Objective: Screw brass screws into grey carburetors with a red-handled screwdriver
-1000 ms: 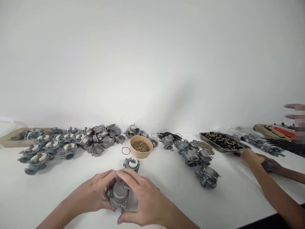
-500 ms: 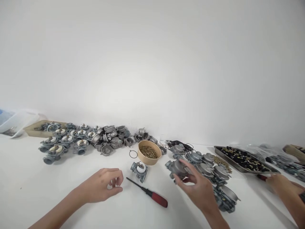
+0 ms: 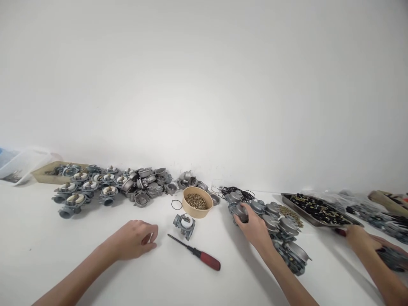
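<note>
My right hand (image 3: 255,227) grips a grey metal carburetor (image 3: 239,212) by its bowl, at the left edge of a group of carburetors with bowls on. Loosely curled, with a gap between thumb and fingers, my left hand (image 3: 135,240) hovers over the white table and holds nothing. Between the hands, a carburetor with a white float (image 3: 185,222) faces up. In front of it lies a screwdriver (image 3: 204,258) with a red and black handle. A thin black O-ring (image 3: 176,205) rests beside a round tub (image 3: 195,212) of small brass-coloured screws.
Float-topped carburetors (image 3: 75,199) and a pile of loose bowls (image 3: 149,182) stand at the left. Black O-rings (image 3: 237,193) lie at the back. Rightward are a metal tray (image 3: 318,210) of small black and brass parts and another person's hand (image 3: 358,238) with a red-handled tool.
My right hand has carried the carburetor away from me to the edge of the group and lowered it there. My left hand has shifted slightly left. The view has turned a little.
</note>
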### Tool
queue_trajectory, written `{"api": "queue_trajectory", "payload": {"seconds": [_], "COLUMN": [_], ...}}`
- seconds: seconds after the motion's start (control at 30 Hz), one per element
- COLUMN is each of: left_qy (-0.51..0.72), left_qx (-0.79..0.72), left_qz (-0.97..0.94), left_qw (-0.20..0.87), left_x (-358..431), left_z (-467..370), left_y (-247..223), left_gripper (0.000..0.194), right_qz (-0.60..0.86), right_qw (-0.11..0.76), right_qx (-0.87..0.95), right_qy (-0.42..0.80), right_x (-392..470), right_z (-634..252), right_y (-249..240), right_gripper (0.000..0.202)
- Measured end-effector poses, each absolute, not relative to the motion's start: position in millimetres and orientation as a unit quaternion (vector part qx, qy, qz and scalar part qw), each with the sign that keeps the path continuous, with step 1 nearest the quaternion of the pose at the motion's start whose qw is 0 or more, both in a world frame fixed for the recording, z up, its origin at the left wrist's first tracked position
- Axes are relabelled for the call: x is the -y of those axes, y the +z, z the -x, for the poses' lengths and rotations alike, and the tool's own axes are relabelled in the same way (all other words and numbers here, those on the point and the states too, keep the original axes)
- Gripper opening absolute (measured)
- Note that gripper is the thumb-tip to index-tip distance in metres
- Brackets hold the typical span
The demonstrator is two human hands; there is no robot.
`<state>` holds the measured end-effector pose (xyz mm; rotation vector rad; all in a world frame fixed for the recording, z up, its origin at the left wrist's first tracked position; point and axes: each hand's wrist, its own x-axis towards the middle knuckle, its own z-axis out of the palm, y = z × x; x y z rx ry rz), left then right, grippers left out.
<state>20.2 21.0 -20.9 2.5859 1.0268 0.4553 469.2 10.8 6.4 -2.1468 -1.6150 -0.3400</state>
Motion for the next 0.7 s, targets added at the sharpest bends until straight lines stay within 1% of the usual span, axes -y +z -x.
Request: {"api": "queue_trajectory", "payload": {"seconds": [0.13,0.23,0.33,0.43,0.5,0.57,0.63,0.7], "left_qy": [0.184,0.225,0.278,0.308,0.306,0.293,0.279,0.269], "left_qx": [-0.411,-0.485,-0.579,-0.661,-0.693,-0.709,-0.712,-0.710], "left_qz": [-0.884,-0.841,-0.766,-0.684,-0.652,-0.641,-0.644,-0.651], "left_qw": [0.123,0.082,0.025,-0.021,-0.032,-0.030,-0.023,-0.019], "left_x": [-30,-42,-57,-70,-77,-82,-87,-91], "left_z": [-13,0,24,50,63,70,70,68], "left_y": [-21,-18,-15,-16,-20,-26,-31,-36], "left_gripper": [0.012,0.010,0.019,0.031,0.041,0.048,0.050,0.049], "right_qz": [0.779,0.791,0.798,0.751,0.677,0.596,0.548,0.535], "right_qw": [0.196,0.179,0.158,0.168,0.204,0.223,0.212,0.181], "right_qx": [0.580,0.566,0.550,0.597,0.679,0.762,0.808,0.825], "right_qy": [-0.134,-0.151,-0.188,-0.228,-0.198,-0.124,-0.050,-0.001], "right_x": [-13,-5,9,18,17,12,5,0], "right_z": [-467,-460,-441,-408,-379,-351,-327,-310], "right_y": [5,6,11,23,33,42,46,45], "right_gripper": [0.053,0.058,0.058,0.047,0.040,0.036,0.037,0.044]}}
